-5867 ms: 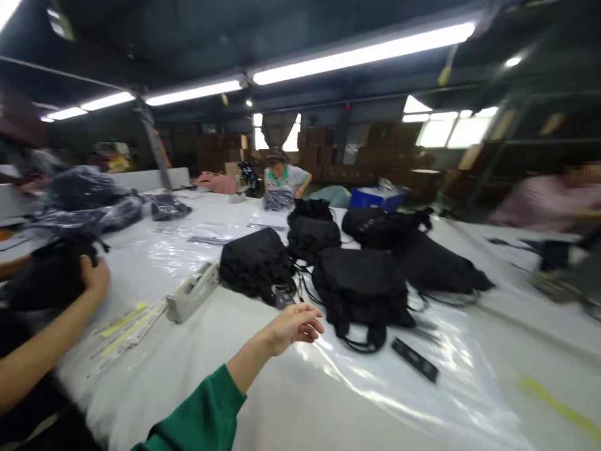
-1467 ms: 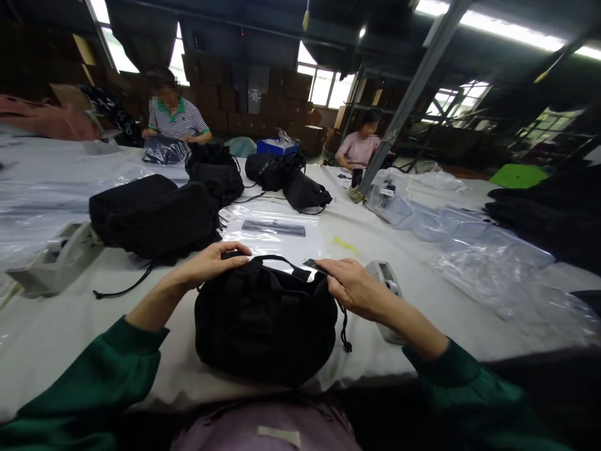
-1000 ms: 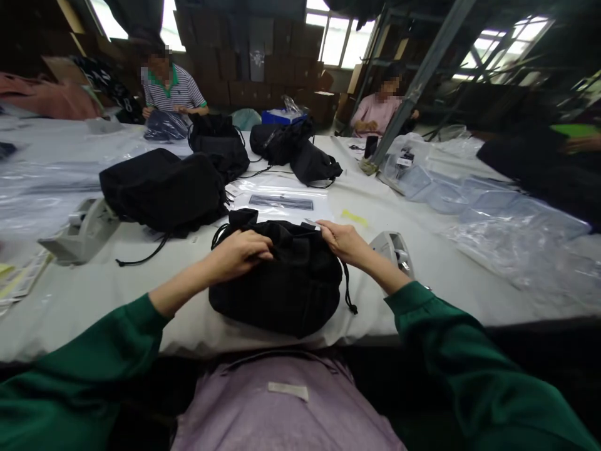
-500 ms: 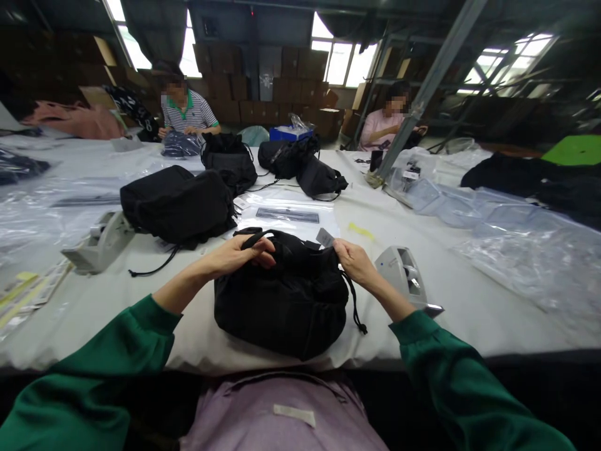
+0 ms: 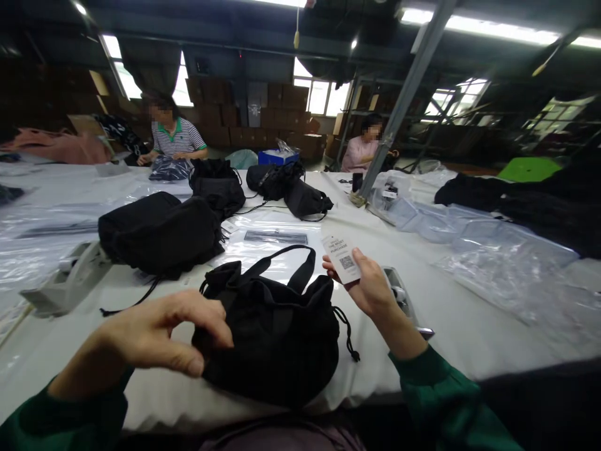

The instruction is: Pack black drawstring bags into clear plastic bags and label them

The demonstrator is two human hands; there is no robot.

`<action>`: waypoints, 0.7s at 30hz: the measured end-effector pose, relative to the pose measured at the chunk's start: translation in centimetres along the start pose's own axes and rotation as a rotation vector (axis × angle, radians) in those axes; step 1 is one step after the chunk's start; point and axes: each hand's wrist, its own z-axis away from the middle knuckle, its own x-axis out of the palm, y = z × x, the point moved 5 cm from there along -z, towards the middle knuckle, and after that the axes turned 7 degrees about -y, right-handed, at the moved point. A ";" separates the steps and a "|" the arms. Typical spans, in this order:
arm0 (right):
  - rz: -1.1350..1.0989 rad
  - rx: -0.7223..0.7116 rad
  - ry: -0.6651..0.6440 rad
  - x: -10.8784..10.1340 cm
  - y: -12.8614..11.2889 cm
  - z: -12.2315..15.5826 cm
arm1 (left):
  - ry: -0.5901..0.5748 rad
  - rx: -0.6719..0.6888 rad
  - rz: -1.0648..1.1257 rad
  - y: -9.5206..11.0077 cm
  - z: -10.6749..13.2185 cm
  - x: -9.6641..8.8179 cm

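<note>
A black drawstring bag (image 5: pixel 282 344) stands on the white-covered table in front of me, its handle loop raised and its cord hanging at the right side. My right hand (image 5: pixel 369 285) grips a white hang tag (image 5: pixel 344 258) printed with text and a square code, above the bag's right rim. At the bag's left side, my left hand (image 5: pixel 164 335) is raised with thumb and fingers apart, holding nothing. Whether its fingertips touch the bag's fabric, I cannot tell.
More black bags (image 5: pixel 159 232) lie behind and left. Tape dispensers stand at left (image 5: pixel 70 282) and behind my right wrist (image 5: pixel 399 291). Clear plastic bags (image 5: pixel 507 269) pile up at right. A metal post (image 5: pixel 399 100) rises from the table. Two people (image 5: pixel 176 138) work across it.
My left hand has let go of the bag's handle and moved left and toward me. My right hand has lifted the tag, now turned with its printed white side toward me.
</note>
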 end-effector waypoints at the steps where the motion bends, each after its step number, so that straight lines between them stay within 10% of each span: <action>1: -0.059 0.038 0.007 0.0 -0.3 0.1 | -0.036 -0.010 -0.048 0.5 0.1 0.9; 7: -0.147 0.056 0.008 -0.1 -1.5 -0.5 | -0.171 -0.035 -0.263 0.9 0.1 4.1; 13: 0.476 -0.054 -0.169 -1.1 1.0 -1.6 | 0.732 -0.109 -0.221 -0.3 0.5 -3.5; 18: 0.538 0.036 -0.325 -1.0 4.7 1.7 | 0.667 -0.179 -0.306 -3.5 -0.4 -3.4; 21: 0.680 -0.134 -0.332 2.7 5.1 5.5 | 0.866 -0.287 -0.324 -7.7 1.3 -0.4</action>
